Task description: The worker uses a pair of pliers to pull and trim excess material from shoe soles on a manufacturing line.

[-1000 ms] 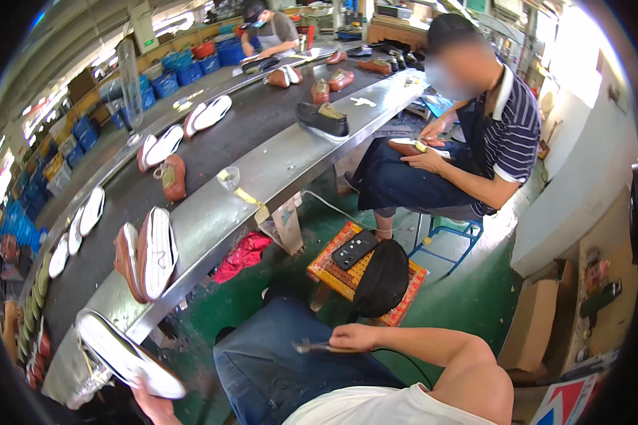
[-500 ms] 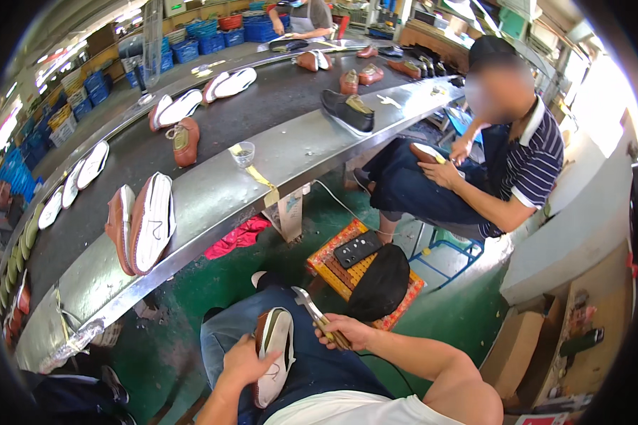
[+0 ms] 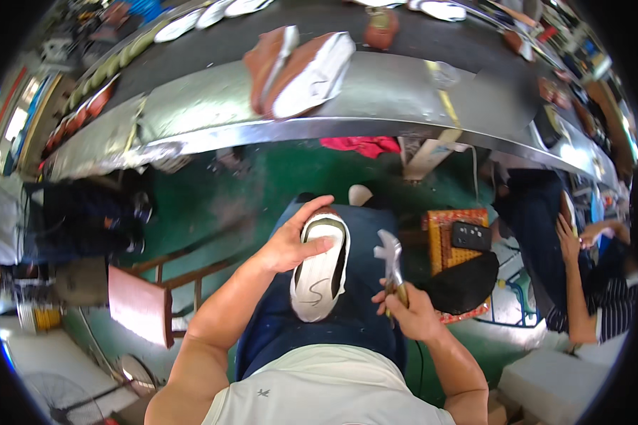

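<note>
A shoe (image 3: pixel 319 283) rests sole up over my lap, with a white sole and a dark gap along its rim. My left hand (image 3: pixel 288 244) grips its far end, thumb across the sole and fingers round the far side. Just right of the shoe, my right hand (image 3: pixel 415 312) is closed round the handles of metal lasting pliers (image 3: pixel 392 258). The pliers' head points away from me and stays apart from the shoe. Part of the handles is hidden by my fingers.
A pair of brown shoes with white soles (image 3: pixel 312 78) lies on the metal bench edge (image 3: pixel 191 99) ahead. To the right is a low stool (image 3: pixel 443 258) with a phone (image 3: pixel 470 236) and black cloth (image 3: pixel 468 283). A co-worker (image 3: pixel 588 283) sits beyond; a wooden chair (image 3: pixel 138 304) stands left.
My view has swung left and down. My left hand has shifted from the shoe's side to its far end. Both hands keep hold of their things.
</note>
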Demonstrator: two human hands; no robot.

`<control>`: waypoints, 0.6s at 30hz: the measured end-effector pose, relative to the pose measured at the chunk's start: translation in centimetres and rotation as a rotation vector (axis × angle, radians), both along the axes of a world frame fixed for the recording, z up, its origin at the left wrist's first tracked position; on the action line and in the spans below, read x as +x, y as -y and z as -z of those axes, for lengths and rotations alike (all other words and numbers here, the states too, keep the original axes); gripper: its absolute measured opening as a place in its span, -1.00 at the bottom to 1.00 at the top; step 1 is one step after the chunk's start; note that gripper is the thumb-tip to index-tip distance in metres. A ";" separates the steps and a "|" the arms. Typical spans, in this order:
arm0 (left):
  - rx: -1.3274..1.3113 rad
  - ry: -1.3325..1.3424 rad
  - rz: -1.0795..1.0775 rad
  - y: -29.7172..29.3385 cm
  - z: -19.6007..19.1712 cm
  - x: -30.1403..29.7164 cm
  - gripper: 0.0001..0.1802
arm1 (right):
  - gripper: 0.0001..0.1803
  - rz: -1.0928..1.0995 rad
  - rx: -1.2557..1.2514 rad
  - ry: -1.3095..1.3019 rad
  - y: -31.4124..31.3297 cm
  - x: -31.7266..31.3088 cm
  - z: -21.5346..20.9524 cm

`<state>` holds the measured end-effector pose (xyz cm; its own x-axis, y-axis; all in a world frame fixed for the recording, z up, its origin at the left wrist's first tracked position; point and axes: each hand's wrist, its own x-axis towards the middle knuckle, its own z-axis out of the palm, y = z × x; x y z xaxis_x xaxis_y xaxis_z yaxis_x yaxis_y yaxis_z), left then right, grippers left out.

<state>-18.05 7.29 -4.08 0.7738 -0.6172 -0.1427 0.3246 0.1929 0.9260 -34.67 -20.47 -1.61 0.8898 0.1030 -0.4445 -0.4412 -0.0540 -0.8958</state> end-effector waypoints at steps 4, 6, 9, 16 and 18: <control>0.010 0.088 -0.116 -3.8 0.3 -2.3 -0.25 | -0.57 -0.400 -0.047 0.092 -5.0 1.3 -1.1; 0.000 0.122 -0.145 -5.2 0.8 -3.1 -0.27 | -0.56 -0.470 0.029 0.079 -6.7 2.6 -2.1; 0.134 0.390 -0.186 -6.7 0.9 -3.4 -0.31 | -0.54 -0.406 0.284 -0.053 -8.4 3.7 -2.0; 0.245 0.462 -0.157 -9.4 0.3 -3.4 -0.43 | -0.64 -0.454 0.344 -0.424 -9.2 7.9 -5.1; 0.273 0.501 -0.178 -9.8 0.4 -3.1 -0.46 | -0.72 -0.540 0.061 -0.213 -9.9 8.2 -4.0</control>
